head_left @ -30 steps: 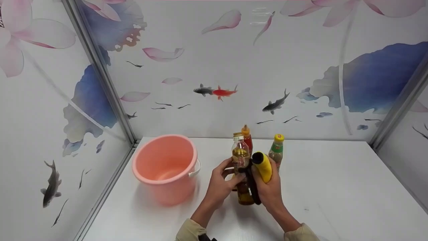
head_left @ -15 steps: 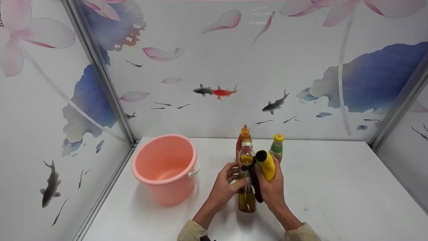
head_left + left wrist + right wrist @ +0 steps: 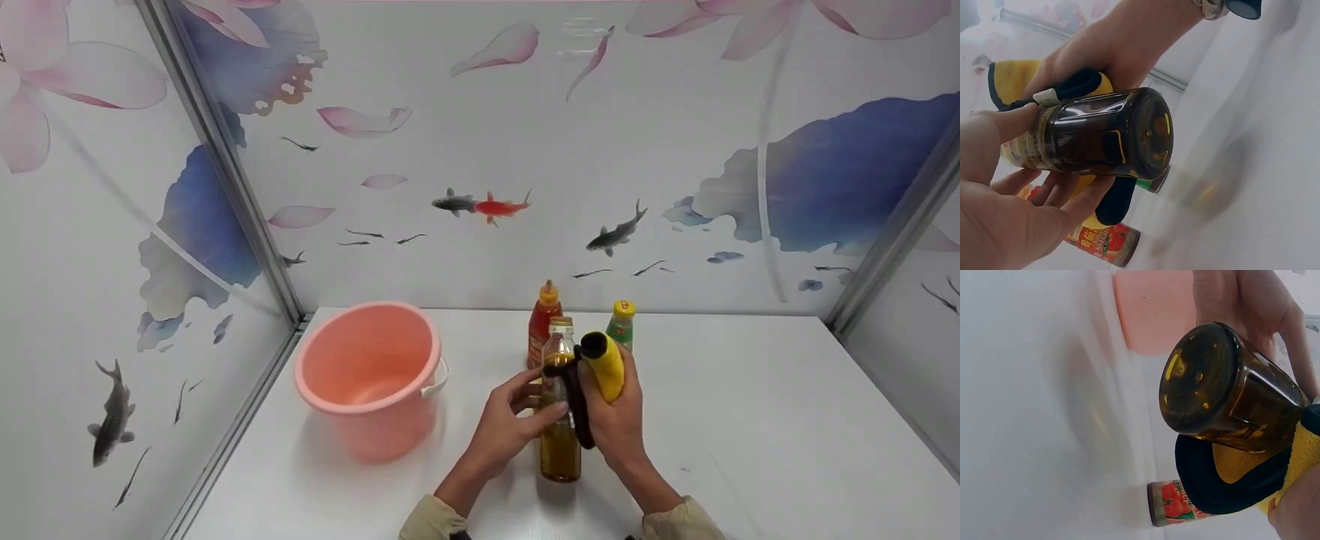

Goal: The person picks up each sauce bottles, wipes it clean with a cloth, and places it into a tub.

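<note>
My left hand [image 3: 504, 427] grips an oil bottle [image 3: 561, 450] with dark amber liquid, fingers on one side and thumb on the other. Both wrist views show the bottle's round base [image 3: 1199, 377], held off the table. In my right hand [image 3: 621, 420] is a bunched yellow cloth [image 3: 609, 367] with a dark border. The dark border [image 3: 1081, 83] lies against the bottle's side, and part of the cloth passes behind the bottle. Behind it stands a ketchup bottle [image 3: 545, 322] with an orange cap. A yellow-capped bottle with a green label [image 3: 622, 322] is partly hidden by my right hand.
A pink bucket [image 3: 367, 409] with a white handle stands left of my hands on the white table [image 3: 750, 420]. Printed wall panels [image 3: 480, 262] border the table at the back and sides.
Both hands, the oil bottle and the cloth have shifted slightly right. The oil bottle has also come nearer to me, and more of the ketchup bottle now shows behind it.
</note>
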A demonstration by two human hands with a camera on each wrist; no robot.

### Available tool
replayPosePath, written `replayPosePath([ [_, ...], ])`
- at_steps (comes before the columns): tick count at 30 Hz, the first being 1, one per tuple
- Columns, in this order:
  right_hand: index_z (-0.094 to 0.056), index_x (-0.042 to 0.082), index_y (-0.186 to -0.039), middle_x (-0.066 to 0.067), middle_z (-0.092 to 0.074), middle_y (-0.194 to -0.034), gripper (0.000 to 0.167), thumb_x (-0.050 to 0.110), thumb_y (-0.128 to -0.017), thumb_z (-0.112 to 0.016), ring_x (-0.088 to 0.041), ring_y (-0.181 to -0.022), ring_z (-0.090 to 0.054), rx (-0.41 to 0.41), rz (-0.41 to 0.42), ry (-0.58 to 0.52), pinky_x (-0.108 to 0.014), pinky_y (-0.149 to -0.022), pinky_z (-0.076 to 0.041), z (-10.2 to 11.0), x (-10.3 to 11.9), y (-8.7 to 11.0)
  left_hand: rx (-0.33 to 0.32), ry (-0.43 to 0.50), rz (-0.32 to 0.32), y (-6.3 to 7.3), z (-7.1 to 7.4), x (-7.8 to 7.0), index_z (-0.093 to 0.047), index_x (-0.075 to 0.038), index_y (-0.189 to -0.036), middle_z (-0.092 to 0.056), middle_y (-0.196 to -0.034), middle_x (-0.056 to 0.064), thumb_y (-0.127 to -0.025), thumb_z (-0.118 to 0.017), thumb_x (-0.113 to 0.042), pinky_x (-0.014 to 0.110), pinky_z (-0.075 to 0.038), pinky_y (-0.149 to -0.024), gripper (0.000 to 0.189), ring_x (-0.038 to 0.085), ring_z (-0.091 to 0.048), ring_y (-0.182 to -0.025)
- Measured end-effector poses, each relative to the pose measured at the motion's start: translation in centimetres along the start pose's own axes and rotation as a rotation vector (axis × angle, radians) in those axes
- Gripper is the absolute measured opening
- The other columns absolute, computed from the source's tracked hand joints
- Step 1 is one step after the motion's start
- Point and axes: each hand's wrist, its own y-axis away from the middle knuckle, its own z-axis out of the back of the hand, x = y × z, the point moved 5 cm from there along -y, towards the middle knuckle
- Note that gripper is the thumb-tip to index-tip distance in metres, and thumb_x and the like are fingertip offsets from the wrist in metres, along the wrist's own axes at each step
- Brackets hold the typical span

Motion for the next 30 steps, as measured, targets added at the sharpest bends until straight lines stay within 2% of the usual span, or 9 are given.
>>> replayPosePath([
  [3, -0.049, 0.022, -0.154, 0.001, -0.062, -0.13, 0.052, 0.022, -0.107, -0.07, -0.021, -0.119, -0.061, 0.008, -0.004, -0.021, -0.022, -0.105, -0.053, -0.1, -0.1, 0.1, -0.008, -0.009, -0.019, 0.1, 0.0, -0.3, -0.061, -0.026, -0.151, -0.069, -0.136, 0.005, -0.097, -0.083, -0.037, 0.042, -0.064, -0.1, 0.059, 0.022, -0.069, -0.12],
  [7, -0.049, 0.023, -0.154, 0.001, -0.063, -0.131, 0.051, 0.023, -0.107, -0.07, -0.021, -0.119, -0.062, 0.021, -0.014, -0.043, -0.023, -0.105, -0.053, -0.5, -0.4, 0.4, -0.051, -0.027, -0.061, 0.2, 0.2, -0.7, -0.06, -0.025, -0.152, -0.067, -0.141, 0.002, -0.099, -0.082, -0.037, 0.045, -0.058, -0.112, 0.059, 0.022, -0.067, -0.125],
  [11, -0.05, 0.021, -0.154, 0.001, -0.062, -0.13, 0.052, 0.023, -0.107, -0.071, -0.021, -0.117, -0.062, 0.033, -0.021, -0.029, -0.024, -0.105, -0.054, -0.9, -0.7, 0.9, -0.101, -0.02, -0.101, 0.4, 0.7, -1.0, -0.058, -0.025, -0.153, -0.066, -0.144, 0.003, -0.099, -0.082, -0.034, 0.047, -0.057, -0.112, 0.06, 0.023, -0.067, -0.125],
  [15, -0.049, 0.019, -0.154, 0.0, -0.061, -0.129, 0.053, 0.02, -0.106, -0.072, -0.021, -0.117, -0.06, 0.042, -0.018, -0.02, -0.024, -0.104, -0.053, -1.1, -0.7, 1.1, -0.137, -0.045, -0.152, 0.4, 1.2, -1.8, -0.057, -0.023, -0.154, -0.066, -0.143, 0.003, -0.099, -0.082, -0.029, 0.043, -0.058, -0.11, 0.061, 0.022, -0.067, -0.124],
  [18, -0.05, 0.018, -0.153, -0.001, -0.061, -0.129, 0.051, 0.019, -0.106, -0.071, -0.022, -0.118, -0.061, 0.038, -0.01, -0.029, -0.023, -0.104, -0.053, -0.9, -0.5, 0.9, -0.165, -0.088, -0.203, 0.5, 1.7, -2.9, -0.056, -0.021, -0.155, -0.067, -0.145, 0.003, -0.099, -0.082, -0.028, 0.04, -0.057, -0.111, 0.062, 0.022, -0.067, -0.126],
  [22, -0.05, 0.019, -0.152, -0.002, -0.062, -0.128, 0.049, 0.021, -0.107, -0.07, -0.023, -0.117, -0.064, 0.028, -0.015, -0.052, -0.023, -0.104, -0.056, -0.2, -0.4, 0.6, -0.213, -0.097, -0.256, 0.7, 2.5, -4.7, -0.055, -0.02, -0.154, -0.066, -0.147, 0.005, -0.098, -0.083, -0.03, 0.04, -0.062, -0.105, 0.064, 0.025, -0.067, -0.128],
  [26, -0.049, 0.022, -0.152, -0.002, -0.062, -0.126, 0.049, 0.024, -0.107, -0.07, -0.024, -0.114, -0.065, 0.027, -0.038, -0.051, -0.025, -0.1, -0.058, 0.7, -0.9, 0.4, -0.252, -0.09, -0.29, 0.9, 3.7, -6.7, -0.053, -0.017, -0.155, -0.064, -0.149, 0.008, -0.098, -0.083, -0.03, 0.047, -0.063, -0.103, 0.066, 0.029, -0.066, -0.131],
  [30, -0.05, 0.021, -0.151, -0.003, -0.062, -0.125, 0.048, 0.023, -0.107, -0.07, -0.025, -0.111, -0.065, 0.025, -0.043, -0.049, -0.024, -0.1, -0.058, 1.6, -1.3, 0.4, -0.291, -0.141, -0.333, 1.1, 5.2, -9.0, -0.049, -0.017, -0.156, -0.063, -0.151, 0.007, -0.098, -0.082, -0.03, 0.056, -0.06, -0.106, 0.068, 0.03, -0.064, -0.134],
])
